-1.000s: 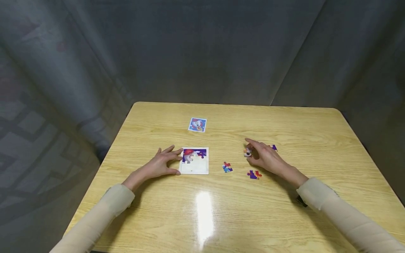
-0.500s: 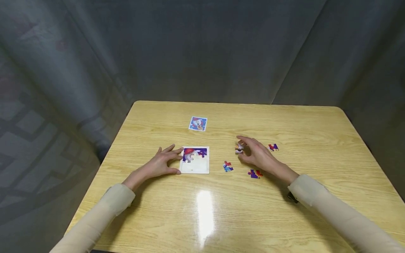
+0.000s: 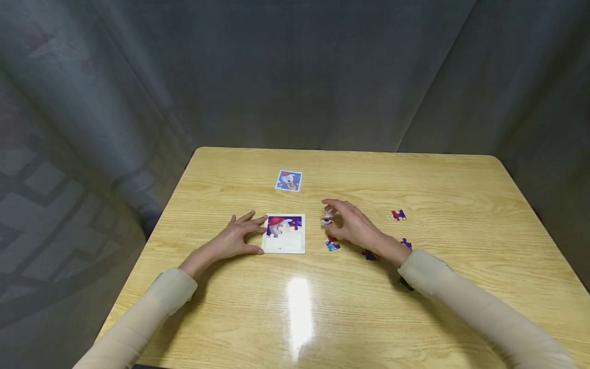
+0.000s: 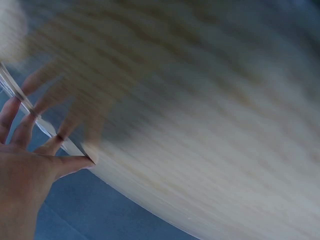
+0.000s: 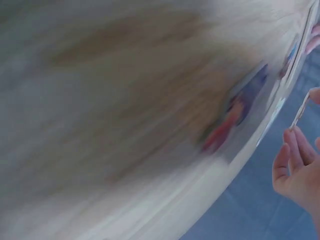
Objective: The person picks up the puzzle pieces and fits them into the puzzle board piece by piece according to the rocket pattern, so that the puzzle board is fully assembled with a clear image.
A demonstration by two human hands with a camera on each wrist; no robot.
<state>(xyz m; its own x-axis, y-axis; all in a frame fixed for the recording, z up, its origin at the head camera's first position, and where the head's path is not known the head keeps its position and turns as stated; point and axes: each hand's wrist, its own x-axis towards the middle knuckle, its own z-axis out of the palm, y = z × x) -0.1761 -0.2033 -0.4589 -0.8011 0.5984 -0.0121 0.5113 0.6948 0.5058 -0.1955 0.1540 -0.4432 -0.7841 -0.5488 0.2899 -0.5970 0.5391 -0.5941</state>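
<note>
A square puzzle tray (image 3: 286,246) with a pale frame lies on the table. Joined pieces fill its top and left, and bare board shows at lower right. Along the tray's left edge, my left hand (image 3: 232,240) touches with spread, mostly straight fingers; the left wrist view also has these fingers (image 4: 22,135) at a thin edge. Between thumb and fingers, my right hand (image 3: 357,225) pinches a puzzle piece (image 3: 327,219) with part of a white face on it, right of the tray. The right wrist view shows this piece (image 5: 300,110) edge-on, above the tabletop.
A small picture card (image 3: 289,180) lies behind the tray. Loose puzzle pieces lie on the right: a blue-red one (image 3: 332,246) just below my right hand, a purple one (image 3: 370,255) partly under my forearm, a red-purple one (image 3: 398,215), and another (image 3: 406,243) beside my wrist.
My right hand has carried the pinched puzzle piece leftward, closer to the tray. Loose pieces formerly covered by the right hand and arm now show. The left hand stays at the tray.
</note>
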